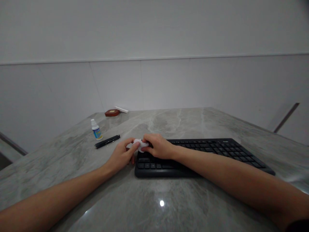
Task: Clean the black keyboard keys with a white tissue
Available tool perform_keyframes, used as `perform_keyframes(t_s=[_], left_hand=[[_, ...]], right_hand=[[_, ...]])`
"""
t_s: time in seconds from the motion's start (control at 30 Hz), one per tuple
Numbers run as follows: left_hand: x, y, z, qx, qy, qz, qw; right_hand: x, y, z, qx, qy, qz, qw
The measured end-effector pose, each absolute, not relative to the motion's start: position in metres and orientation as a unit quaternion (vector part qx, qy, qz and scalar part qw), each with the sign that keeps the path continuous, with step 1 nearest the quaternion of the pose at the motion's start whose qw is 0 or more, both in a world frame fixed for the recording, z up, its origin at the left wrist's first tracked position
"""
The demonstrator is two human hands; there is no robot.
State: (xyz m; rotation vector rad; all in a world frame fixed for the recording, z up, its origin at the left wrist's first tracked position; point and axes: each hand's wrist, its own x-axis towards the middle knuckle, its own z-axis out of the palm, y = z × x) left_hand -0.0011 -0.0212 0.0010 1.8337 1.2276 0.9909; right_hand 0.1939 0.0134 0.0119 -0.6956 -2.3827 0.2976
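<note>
A crumpled white tissue or wipe (138,144) is pinched between both of my hands, over the left end of a black keyboard (166,173). My left hand (123,153) grips its left side with thumb and fingers, just beyond the keyboard's left edge. On the other side, the fingers of my right hand (159,146) are closed on the tissue, above the upper left keys. My right forearm crosses over the keyboard and hides part of its keys.
Left of my hands lies a black pen-like object (107,141). Behind it stands a small white bottle (97,130) with a blue and yellow label. A brown case (112,112) and a flat white item (121,110) lie at the back of the marble-patterned table (159,122), near the wall.
</note>
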Motion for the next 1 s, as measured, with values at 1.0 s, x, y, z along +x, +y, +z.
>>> perform_keyframes(t_s=[1.0], left_hand=[[0.000, -0.022, 0.006, 0.676, 0.506, 0.424, 0.328]], right_hand=[[0.191, 0.014, 0.011, -0.321, -0.886, 0.028, 0.334]])
